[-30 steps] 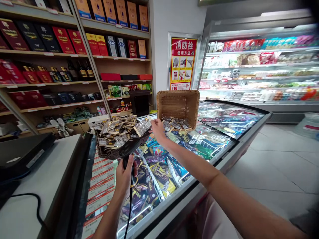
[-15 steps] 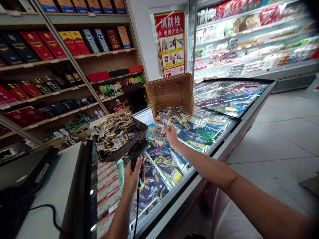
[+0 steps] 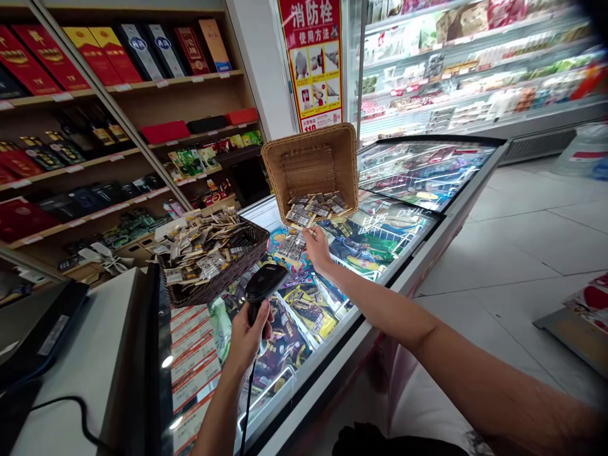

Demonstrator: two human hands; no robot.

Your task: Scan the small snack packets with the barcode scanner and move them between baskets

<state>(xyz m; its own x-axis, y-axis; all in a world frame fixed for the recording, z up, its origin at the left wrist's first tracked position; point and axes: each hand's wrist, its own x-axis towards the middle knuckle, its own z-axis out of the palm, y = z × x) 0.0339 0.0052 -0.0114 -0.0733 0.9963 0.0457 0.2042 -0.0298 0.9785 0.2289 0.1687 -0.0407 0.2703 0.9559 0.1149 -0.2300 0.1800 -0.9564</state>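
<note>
My left hand (image 3: pixel 251 329) is wrapped round the handle of a black barcode scanner (image 3: pixel 265 282), its cord hanging down. The scanner's head points away toward the packets. Between the fingertips of my right hand (image 3: pixel 317 248) is a small clear packet (image 3: pixel 291 244) with a tan edge, held over the freezer glass. Just beyond it a tan wicker basket (image 3: pixel 311 168) lies tipped with its opening toward me, several like packets (image 3: pixel 316 208) in its lower part. At the left, a dark brown woven basket (image 3: pixel 216 288) is heaped with similar packets (image 3: pixel 202 244).
Beneath both baskets is a glass-topped chest freezer (image 3: pixel 304 316) full of wrapped ice creams. A white counter (image 3: pixel 102 354) with a black device stands at left. Shelves (image 3: pixel 137 82) of boxes and bottles rise behind; a lit refrigerated display (image 3: pixel 465 69) stands at back right.
The whole view has shifted, so the scene sits farther left and slightly higher. My right hand still holds the packet near the tan basket; my left hand keeps the scanner.
</note>
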